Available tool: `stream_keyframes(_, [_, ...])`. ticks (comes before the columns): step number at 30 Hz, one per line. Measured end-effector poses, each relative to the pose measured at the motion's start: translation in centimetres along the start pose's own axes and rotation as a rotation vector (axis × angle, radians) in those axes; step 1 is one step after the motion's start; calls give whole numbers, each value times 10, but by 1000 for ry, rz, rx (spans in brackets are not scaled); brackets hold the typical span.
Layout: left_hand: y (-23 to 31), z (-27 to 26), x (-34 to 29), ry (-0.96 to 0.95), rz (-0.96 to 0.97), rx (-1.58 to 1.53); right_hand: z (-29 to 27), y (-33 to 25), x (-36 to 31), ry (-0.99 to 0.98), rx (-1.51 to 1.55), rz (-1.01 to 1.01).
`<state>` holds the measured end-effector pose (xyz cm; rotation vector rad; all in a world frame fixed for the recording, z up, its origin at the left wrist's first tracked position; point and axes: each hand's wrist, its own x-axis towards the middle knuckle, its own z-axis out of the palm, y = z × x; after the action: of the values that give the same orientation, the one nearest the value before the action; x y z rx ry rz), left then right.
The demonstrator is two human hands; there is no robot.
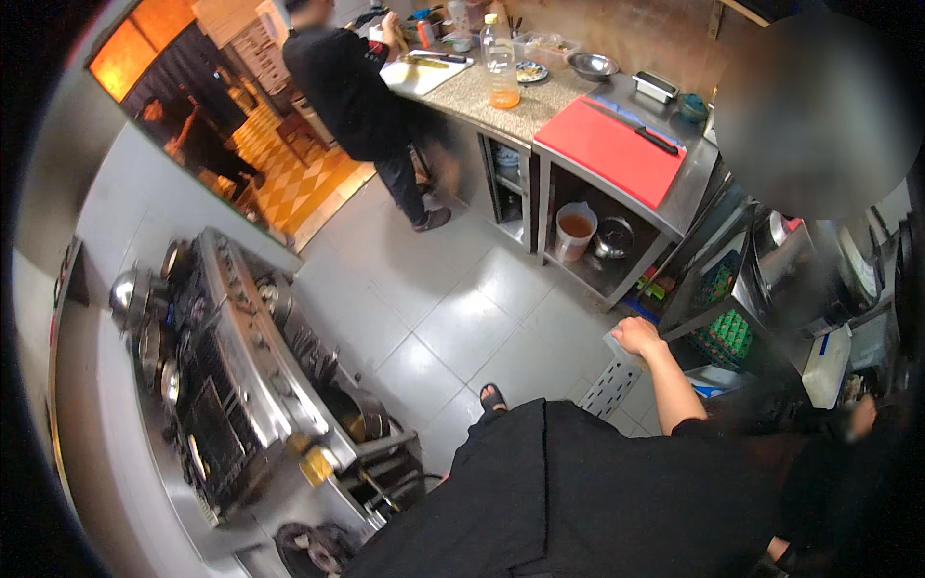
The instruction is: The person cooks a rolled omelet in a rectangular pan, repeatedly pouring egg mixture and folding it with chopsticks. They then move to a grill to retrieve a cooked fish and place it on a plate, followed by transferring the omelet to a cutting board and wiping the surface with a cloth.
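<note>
My right hand (pixel 638 337) reaches forward at right of centre, its fingers closed at the top corner of a light grey perforated panel (pixel 611 385). The panel slants down from the hand toward my dark clothing, which hides its lower end. What kind of thing it is, I cannot make out. My left hand does not show. Just beyond my right hand stands a steel worktable (pixel 701 183) with a red cutting board (pixel 612 149), and a black-handled knife (pixel 658 141) lies on the board.
A steel stove (pixel 260 337) with pots lines the left. A co-worker (pixel 342 82) in black stands by a white board (pixel 424 72). A bottle of orange liquid (pixel 501 63) stands on the counter. Below the worktable sits a bucket (pixel 575 231). Another blurred hand (pixel 860 416) shows far right.
</note>
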<state>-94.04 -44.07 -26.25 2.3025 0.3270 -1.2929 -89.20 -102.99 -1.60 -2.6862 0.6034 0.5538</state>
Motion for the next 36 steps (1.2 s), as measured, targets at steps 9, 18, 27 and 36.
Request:
stream_keyframes(9, [481,-338,181,205,821,203,-127,-73,61,202,427,153])
stream_keyframes(18, [889,-426,158,228,1074,33,-210,-128,229,447,590,-38])
stream_keyframes(27, [1062,-367,193,40,1610,-313,-277,-165,302,526,671,103])
stream_keyframes(36, [1197,-304,180,-41,1653,11,-320,-238,338,725,825,623])
